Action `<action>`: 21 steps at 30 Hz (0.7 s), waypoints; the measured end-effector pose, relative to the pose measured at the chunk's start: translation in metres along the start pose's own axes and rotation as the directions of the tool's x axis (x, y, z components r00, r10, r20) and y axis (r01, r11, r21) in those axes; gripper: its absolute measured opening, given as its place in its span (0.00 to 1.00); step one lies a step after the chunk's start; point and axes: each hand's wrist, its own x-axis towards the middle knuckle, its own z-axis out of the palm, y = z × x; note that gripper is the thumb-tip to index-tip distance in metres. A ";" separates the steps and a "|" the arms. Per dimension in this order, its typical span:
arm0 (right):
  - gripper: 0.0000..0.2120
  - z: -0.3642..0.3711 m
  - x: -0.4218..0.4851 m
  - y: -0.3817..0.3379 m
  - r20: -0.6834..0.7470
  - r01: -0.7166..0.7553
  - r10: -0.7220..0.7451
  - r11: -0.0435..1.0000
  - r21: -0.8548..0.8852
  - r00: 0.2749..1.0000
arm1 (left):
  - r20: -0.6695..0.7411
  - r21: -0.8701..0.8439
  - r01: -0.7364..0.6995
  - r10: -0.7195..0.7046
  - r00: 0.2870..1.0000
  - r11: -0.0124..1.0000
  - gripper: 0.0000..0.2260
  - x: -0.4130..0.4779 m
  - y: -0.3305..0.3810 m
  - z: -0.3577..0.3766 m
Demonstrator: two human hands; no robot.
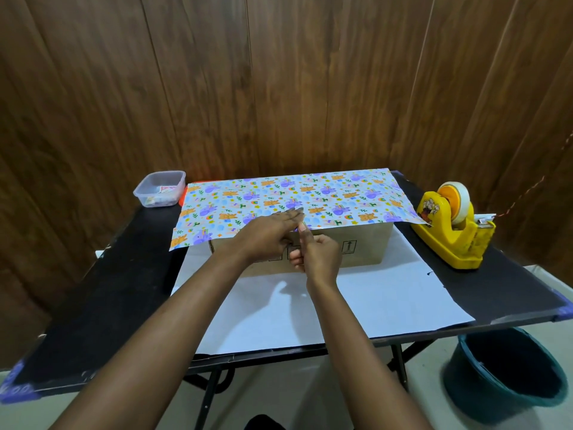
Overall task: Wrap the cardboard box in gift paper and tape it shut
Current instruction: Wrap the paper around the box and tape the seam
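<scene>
Cardboard box sits mid-desk, long axis left-right, arrow mark on its near face pointing up. Gift paper lies over its top, print up. Left hand lies flat on the paper's near edge. Right hand is just below, index finger raised to that edge and the rest curled; can't tell if it holds anything.
</scene>
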 end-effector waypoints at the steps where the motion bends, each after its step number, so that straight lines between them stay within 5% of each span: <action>1: 0.21 -0.001 0.000 0.002 0.000 -0.001 0.001 1.000 -0.005 1.000 | 0.000 0.004 -0.001 0.001 1.000 1.000 0.28 0.000 0.000 0.000; 10: 0.17 -0.017 0.005 0.028 0.052 -0.041 0.039 0.998 0.055 0.998 | 0.043 -0.089 0.094 -0.090 0.995 0.992 0.22 0.001 0.006 -0.009; 16: 0.23 -0.024 0.019 0.030 0.089 0.021 -0.006 0.984 -0.176 0.996 | -0.006 -0.124 0.178 -0.180 0.984 0.976 0.19 0.009 0.003 -0.007; 21: 0.22 -0.026 0.021 0.027 0.108 0.002 0.016 0.987 -0.158 0.994 | 0.031 -0.158 0.264 -0.263 0.964 0.951 0.17 0.016 0.002 -0.014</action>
